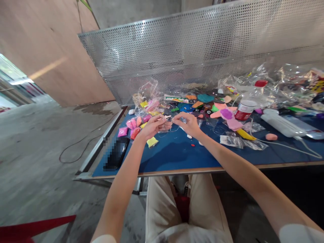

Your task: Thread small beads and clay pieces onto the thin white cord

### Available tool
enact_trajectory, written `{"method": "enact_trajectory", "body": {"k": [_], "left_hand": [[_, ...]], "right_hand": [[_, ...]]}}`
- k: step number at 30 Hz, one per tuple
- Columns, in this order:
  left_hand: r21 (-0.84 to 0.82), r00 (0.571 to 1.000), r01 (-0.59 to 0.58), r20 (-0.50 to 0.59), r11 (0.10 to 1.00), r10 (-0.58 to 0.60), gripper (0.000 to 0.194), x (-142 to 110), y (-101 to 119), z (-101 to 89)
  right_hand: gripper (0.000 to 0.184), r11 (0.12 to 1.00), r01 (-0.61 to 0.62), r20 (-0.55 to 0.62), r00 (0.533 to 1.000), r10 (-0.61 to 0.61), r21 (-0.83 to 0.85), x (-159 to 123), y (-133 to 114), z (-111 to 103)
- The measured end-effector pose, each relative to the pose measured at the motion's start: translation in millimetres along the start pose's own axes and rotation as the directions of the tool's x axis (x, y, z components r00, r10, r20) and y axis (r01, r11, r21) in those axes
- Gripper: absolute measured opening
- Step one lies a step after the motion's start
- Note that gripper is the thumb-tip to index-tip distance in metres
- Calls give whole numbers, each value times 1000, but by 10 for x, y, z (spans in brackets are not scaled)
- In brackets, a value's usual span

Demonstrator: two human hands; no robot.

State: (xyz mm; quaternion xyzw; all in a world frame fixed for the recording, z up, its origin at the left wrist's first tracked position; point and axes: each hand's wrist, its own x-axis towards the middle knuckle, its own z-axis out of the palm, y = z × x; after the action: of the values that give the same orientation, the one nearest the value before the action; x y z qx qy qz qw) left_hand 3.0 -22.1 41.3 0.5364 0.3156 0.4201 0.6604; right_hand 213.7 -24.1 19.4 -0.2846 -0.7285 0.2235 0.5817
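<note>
Sitting with my knees under the near edge of the blue table [177,158], I had both arms stretched out over it. My left hand [153,126] and my right hand [188,124] met above the tabletop, fingertips almost touching. Between them I pinched a small clear plastic bag [170,125]: my left fingers were curled narrow around its left edge, my right thumb and forefinger closed on its right edge, so the bag hung between the two grips, just off the table. What was inside it I could not tell.

Left of my left wrist lay a dark phone [116,153], and just beside my left hand lay a yellow packet [152,142] and a cluster of pink and red clay packets [133,126]. Beyond my right hand stood a white jar with a red label [244,110], with a pink clay lump [271,136] well to its right. Farther back, clay shapes and crumpled wrappers ran up to the perforated metal screen [202,50].
</note>
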Motion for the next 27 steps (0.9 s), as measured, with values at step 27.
{"method": "enact_trajectory", "body": {"k": [27], "left_hand": [[813,822,-320,-18,487,570,23,-66,138,207]], "right_hand": [[20,976,-161,52,987,155,148,34,-2,66]]}}
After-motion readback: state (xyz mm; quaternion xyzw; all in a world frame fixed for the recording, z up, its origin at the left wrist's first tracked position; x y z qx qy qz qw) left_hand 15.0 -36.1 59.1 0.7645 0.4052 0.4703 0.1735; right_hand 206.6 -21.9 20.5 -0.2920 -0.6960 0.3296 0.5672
